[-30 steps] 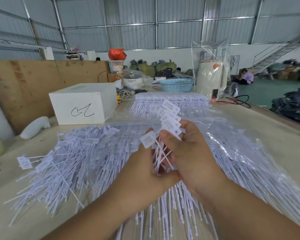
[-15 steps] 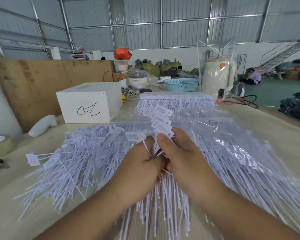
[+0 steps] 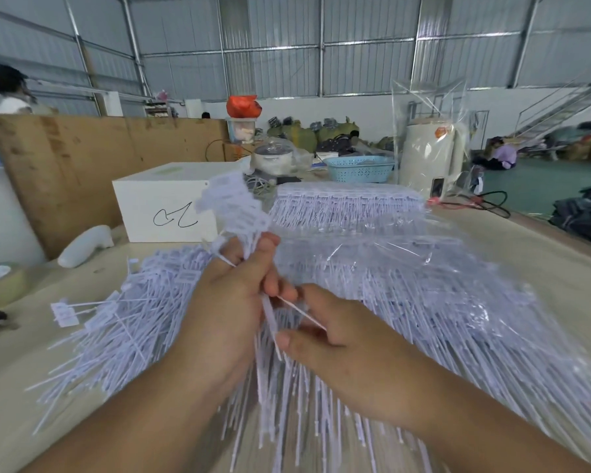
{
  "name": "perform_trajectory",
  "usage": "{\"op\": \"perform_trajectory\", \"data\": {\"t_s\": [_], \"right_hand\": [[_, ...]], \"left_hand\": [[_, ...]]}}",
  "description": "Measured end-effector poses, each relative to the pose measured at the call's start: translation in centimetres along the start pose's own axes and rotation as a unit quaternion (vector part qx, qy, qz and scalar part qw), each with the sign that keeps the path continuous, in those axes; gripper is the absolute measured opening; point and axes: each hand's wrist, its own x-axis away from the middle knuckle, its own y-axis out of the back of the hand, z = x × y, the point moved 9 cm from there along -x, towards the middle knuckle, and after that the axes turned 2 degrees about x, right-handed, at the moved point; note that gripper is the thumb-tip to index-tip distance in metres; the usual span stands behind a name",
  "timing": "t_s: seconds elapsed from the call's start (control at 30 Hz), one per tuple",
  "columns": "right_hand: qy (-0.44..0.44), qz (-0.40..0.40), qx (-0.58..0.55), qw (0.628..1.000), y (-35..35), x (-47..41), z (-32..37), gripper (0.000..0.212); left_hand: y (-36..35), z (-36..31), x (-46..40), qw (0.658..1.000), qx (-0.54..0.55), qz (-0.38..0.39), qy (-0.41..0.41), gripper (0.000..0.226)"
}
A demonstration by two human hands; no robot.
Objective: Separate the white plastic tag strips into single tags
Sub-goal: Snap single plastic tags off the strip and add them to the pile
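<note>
Since half a second ago the left hand (image 3: pixel 229 302) has lifted the joined strip of white plastic tags (image 3: pixel 234 203) higher, its label heads fanned above that closed grip. The right hand (image 3: pixel 335 336) has dropped below, pinching one thin tail (image 3: pixel 270 319). The tails run downward toward the right hand, above the desk (image 3: pixel 543 240), so a downward pull should free one.

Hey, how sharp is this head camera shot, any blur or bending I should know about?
Head view: the tag strip gripped by the left hand is motion-smeared; the right hand is fairly crisp; the stairs at the right edge blur and curve from the wide lens; light is soft, even.
</note>
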Motion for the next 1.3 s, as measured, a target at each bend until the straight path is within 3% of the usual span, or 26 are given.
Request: {"op": "perform_trajectory", "data": {"t_s": [0.2,0.5,0.57,0.67,0.73,0.8,0.83,0.93,1.03,1.1,1.17,1.2,1.3], "right_hand": [[-0.027,0.000,0.015,1.000,0.5,0.3,-0.1,0.042],[-0.022,0.015,-0.011,1.000,-2.0,0.5,1.7,0.037],[-0.007,0.031,0.045,0.998,-2.0,0.6,2.0,0.040],[0.003,0.042,0.149,0.988,-2.1,0.8,2.1,0.044],[-0.011,-0.014,0.159,0.987,-0.5,0.7,1.9,0.036],[-0.044,-0.105,0.095,0.989,2.2,0.7,1.2,0.020],[-0.055,-0.152,0.032,0.986,3.5,0.8,0.9,0.027],[-0.035,-0.263,-0.118,0.957,7.0,1.6,-0.2,0.087],[-0.004,-0.262,-0.184,0.947,7.0,1.6,-0.1,0.104],[-0.008,-0.225,-0.209,0.952,5.0,1.2,-0.2,0.091],[-0.003,-0.207,-0.206,0.956,3.3,0.9,-0.3,0.059],[-0.001,-0.208,-0.185,0.960,2.8,0.9,-0.1,0.053],[0.020,-0.216,-0.124,0.968,2.9,0.9,0.7,0.061]], "left_hand": [[1.6,-0.7,-1.1,0.997,0.060,-0.038,0.025,0.009],[-0.2,1.6,0.8,0.998,-0.020,0.012,0.059,0.017],[0.3,1.4,0.4,0.996,-0.067,0.001,0.059,0.017],[0.7,1.3,-0.2,0.988,-0.134,0.017,0.071,0.037],[0.3,0.8,-0.3,0.967,-0.245,0.061,0.035,0.044],[-0.4,-0.1,-0.1,0.920,-0.376,0.108,-0.033,0.039],[-0.7,-0.2,0.0,0.899,-0.416,0.127,-0.054,0.034],[-1.2,0.4,0.5,0.854,-0.485,0.177,-0.064,0.030],[-2.1,1.4,1.6,0.828,-0.510,0.224,-0.057,0.027],[-3.0,2.0,2.4,0.816,-0.515,0.257,-0.053,0.017],[-3.6,2.1,3.1,0.823,-0.498,0.270,-0.041,0.024],[-3.7,2.0,3.1,0.831,-0.485,0.270,-0.039,0.021],[-3.1,0.8,2.4,0.835,-0.496,0.232,-0.056,0.023]]}}
